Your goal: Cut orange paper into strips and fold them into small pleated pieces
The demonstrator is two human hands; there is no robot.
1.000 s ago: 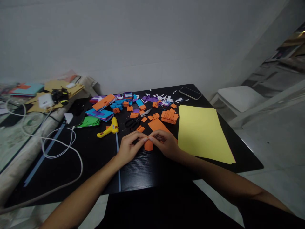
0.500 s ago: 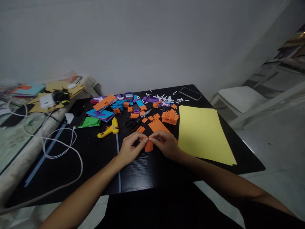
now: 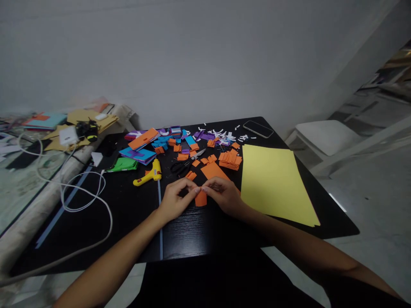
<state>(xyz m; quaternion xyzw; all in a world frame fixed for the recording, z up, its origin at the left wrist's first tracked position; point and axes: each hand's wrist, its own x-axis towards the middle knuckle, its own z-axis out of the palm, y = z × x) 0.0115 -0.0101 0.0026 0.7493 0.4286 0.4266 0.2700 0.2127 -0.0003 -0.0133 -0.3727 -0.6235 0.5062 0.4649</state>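
Note:
A small orange paper piece (image 3: pixel 201 199) hangs between my hands, over the black table near its front. My left hand (image 3: pixel 177 197) pinches its upper left edge between thumb and forefinger. From the other side, my right hand (image 3: pixel 222 194) pinches the upper right edge, the two thumb tips almost meeting. My curled fingers hide the top of the paper. Just beyond my hands lies a larger orange paper strip (image 3: pixel 214 170), partly covered by my right hand. Scissors (image 3: pixel 188 164) with black handles rest open behind my left hand, among small orange paper pieces (image 3: pixel 208 159).
Yellow paper sheets (image 3: pixel 272 184) lie to the right, a phone (image 3: pixel 258 128) behind them. A yellow glue gun (image 3: pixel 149 173) and green paper (image 3: pixel 123 164) are at left. A white cable (image 3: pixel 107 214) loops over the table's left side. White scraps (image 3: pixel 221 136) litter the back. A white chair (image 3: pixel 323 136) stands right.
My hands keep their pinch on the orange paper piece, which has barely shifted. The whole view has tilted slightly, so the table appears a little lower.

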